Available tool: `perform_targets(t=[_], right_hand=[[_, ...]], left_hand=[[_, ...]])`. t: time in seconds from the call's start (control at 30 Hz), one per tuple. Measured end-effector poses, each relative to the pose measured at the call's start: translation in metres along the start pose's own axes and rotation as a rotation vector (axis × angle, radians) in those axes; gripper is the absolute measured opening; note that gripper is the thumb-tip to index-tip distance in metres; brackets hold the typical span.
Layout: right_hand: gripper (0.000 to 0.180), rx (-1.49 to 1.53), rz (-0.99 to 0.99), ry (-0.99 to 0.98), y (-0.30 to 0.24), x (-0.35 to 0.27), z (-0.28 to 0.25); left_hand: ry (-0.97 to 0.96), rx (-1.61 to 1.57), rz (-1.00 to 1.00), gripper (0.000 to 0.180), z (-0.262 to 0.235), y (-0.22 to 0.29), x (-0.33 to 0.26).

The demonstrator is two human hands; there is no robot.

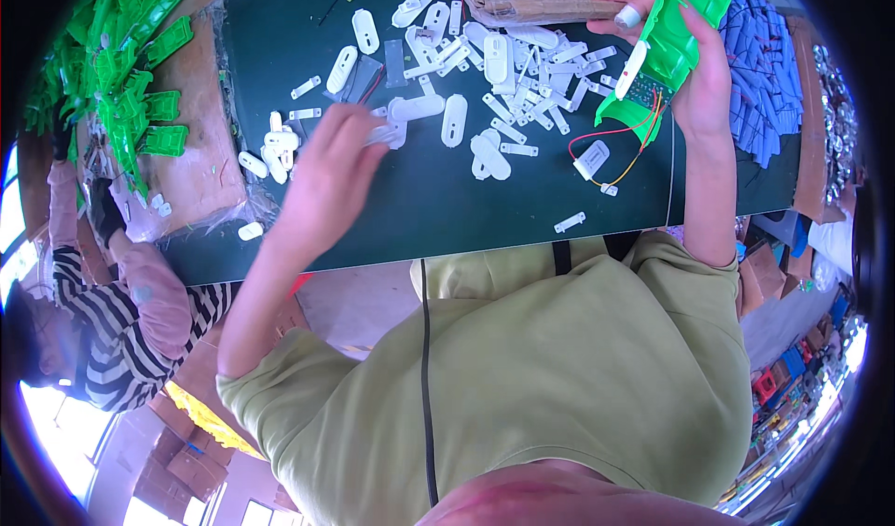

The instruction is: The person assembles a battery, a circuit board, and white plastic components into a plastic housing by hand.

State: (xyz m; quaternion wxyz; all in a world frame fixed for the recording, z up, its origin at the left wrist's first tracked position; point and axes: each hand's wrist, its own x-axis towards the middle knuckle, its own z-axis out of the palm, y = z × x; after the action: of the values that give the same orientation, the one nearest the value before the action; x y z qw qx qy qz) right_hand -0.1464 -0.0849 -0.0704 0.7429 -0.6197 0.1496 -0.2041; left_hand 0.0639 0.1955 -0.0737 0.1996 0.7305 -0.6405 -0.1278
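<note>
My right hand point(701, 78) grips a bright green plastic housing point(676, 32) above the dark green table point(419, 214). A small circuit board point(641, 88) sits at the housing's lower end. Red and yellow wires point(626, 148) run from it to a small white block point(591, 159) lying on the table. White finger covers sit on two fingertips of that hand. My left hand point(326, 176) is blurred and low over the table. Its fingertips pinch a white plastic piece point(382, 135) at the edge of a scatter of white oval covers and strips point(508, 69).
A cardboard box point(531, 6) with white parts stands at the far edge. Green housings point(130, 60) are heaped at the left on brown cardboard. Blue parts point(764, 69) and metal pieces point(834, 106) lie at the right. Another person in a striped sleeve point(103, 325) works at the left.
</note>
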Motion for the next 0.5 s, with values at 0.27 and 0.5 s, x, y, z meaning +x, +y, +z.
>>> perform_targets(t=[0.27,0.5], right_hand=[[0.047,-0.004,-0.022,-0.032,0.002,0.002,-0.002],[0.047,0.017,-0.014,0.060,0.004,0.000,0.005]], left_hand=[[0.141,0.391,0.069,0.019,0.050,0.013,0.007],[0.220,0.118,-0.058,0.018,0.043,0.005,-0.001]])
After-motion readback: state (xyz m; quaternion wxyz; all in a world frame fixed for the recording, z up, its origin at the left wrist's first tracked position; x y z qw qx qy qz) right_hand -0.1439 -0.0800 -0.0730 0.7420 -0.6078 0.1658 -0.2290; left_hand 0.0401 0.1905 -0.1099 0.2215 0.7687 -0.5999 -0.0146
